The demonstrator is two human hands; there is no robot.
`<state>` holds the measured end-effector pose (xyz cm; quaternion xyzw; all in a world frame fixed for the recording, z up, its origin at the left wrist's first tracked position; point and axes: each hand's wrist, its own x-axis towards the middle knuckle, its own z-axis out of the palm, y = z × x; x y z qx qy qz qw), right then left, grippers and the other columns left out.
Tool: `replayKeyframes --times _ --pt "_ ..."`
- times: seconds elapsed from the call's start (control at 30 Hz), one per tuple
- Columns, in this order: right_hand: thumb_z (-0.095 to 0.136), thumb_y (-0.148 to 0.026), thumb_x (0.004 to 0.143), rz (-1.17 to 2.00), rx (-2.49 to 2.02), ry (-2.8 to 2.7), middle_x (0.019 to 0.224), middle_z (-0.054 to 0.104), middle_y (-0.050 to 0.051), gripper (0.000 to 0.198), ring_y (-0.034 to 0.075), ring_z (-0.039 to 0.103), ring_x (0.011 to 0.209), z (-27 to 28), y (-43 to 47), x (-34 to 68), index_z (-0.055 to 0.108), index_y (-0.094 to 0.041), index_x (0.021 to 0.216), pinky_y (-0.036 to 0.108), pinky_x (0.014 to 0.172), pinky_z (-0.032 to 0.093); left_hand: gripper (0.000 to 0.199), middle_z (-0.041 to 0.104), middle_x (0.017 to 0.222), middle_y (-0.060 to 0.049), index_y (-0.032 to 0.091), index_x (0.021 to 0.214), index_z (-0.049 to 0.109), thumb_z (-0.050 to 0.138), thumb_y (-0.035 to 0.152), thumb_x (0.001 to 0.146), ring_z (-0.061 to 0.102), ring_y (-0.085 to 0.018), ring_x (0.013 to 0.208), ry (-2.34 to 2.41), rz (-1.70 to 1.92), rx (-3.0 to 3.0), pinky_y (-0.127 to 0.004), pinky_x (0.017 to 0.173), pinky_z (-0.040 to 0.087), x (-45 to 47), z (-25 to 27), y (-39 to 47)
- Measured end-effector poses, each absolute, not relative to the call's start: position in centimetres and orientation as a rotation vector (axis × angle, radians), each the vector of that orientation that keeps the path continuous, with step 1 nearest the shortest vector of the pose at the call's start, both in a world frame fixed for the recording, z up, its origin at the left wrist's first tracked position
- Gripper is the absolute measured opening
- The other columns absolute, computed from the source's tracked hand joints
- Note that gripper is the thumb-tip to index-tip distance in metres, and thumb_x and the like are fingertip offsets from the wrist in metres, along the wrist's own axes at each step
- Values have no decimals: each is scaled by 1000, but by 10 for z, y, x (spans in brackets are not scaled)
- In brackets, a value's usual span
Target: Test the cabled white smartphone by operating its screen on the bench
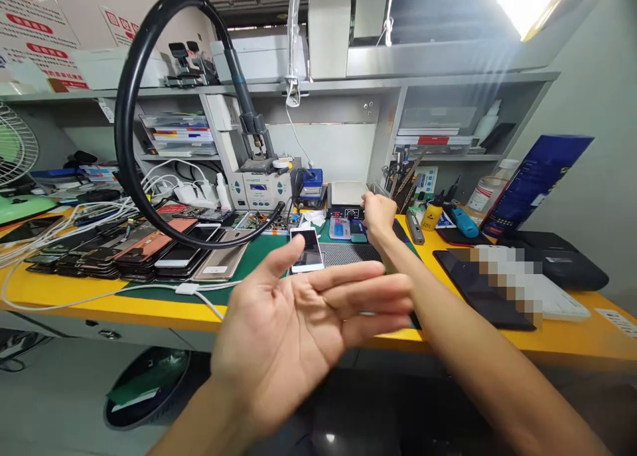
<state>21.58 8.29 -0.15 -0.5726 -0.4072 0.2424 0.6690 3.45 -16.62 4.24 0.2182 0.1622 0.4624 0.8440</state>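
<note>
In the head view my left hand (pixel 303 316) is raised in front of me, palm toward the camera, fingers stretched out and holding nothing. Behind its thumb a white smartphone (pixel 306 251) with a dark screen lies on the green work mat (pixel 269 233). My right hand (pixel 381 216) reaches to the back of the bench, at the right front corner of a small heating plate (pixel 350 194) with a black control front. Its fingers are curled, and whatever they hold is hidden. A perforated grey metal piece (pixel 351 252) lies below that hand.
Stacked phones (pixel 144 250) fill the left side, with white cables (pixel 99 207) across them. A black hose (pixel 122 111) arches above a soldering station (pixel 259 189). To the right are a yellow bottle (pixel 432 216), a dark tablet (pixel 472 283) and tweezers (pixel 409 184). A bin (pixel 149 383) stands below.
</note>
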Motion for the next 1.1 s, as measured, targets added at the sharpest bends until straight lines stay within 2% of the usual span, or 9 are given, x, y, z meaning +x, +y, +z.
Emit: replayKeyframes --times 0.07,0.2,0.47,0.6,0.73,0.87,0.97,1.03,1.1 --pt "59 -23 73 557 -1291 -921 47 39 -6 17 12 36 49 -2 82 215 56 -19 57 26 44 26 52 73 109 -28 -3 101 76 44 37 96 70 -37 109 387 1018 455 -50 104 50 44 49 -153" --pt "59 -23 74 561 -1286 -934 46 35 -6 23 11 32 49 -2 78 214 51 -20 53 26 45 25 39 74 101 -28 -3 91 77 49 25 92 74 -34 98 498 1106 464 -47 97 56 50 45 -138" --pt "58 -24 75 579 -1260 -960 44 32 -6 29 10 31 48 0 73 208 48 -20 49 26 46 25 19 76 94 -21 0 93 77 63 10 85 73 -25 89 619 1162 586 -39 89 62 50 42 -127" --pt "61 -25 75 629 -1208 -953 44 33 -7 28 9 29 46 4 68 203 47 -20 50 25 44 23 20 73 86 -13 4 99 75 70 5 80 71 -20 81 632 1150 688 -36 86 62 48 42 -118" --pt "61 -32 78 977 -1093 -963 47 42 -5 26 9 34 42 13 56 193 54 -18 57 23 40 24 20 69 73 -6 7 96 73 73 3 77 69 -15 68 762 1195 863 -29 75 61 43 47 -88" --pt "56 -46 83 1412 -906 -1021 60 61 4 35 13 53 50 19 42 183 62 -16 68 24 46 43 3 63 65 -3 7 78 70 73 9 79 64 -13 61 873 1215 1177 -31 69 61 44 49 -37" --pt "50 -51 87 1742 -681 -1007 50 54 2 39 13 48 44 19 33 179 55 -19 65 26 49 48 11 63 62 -3 11 70 67 68 13 81 62 -13 54 981 1117 1410 -31 60 57 48 48 -2" --pt "46 -50 90 1922 -558 -993 44 48 -1 40 14 45 41 20 30 179 52 -20 64 32 55 53 17 62 58 -1 14 64 64 68 17 80 59 -13 49 970 1000 1530 -27 51 50 51 49 16" --pt "44 -50 92 2045 -464 -979 48 55 1 39 17 52 46 22 30 181 56 -20 71 41 64 57 31 52 45 2 16 52 55 67 22 80 48 -10 39 946 891 1647 -23 45 40 57 51 27"
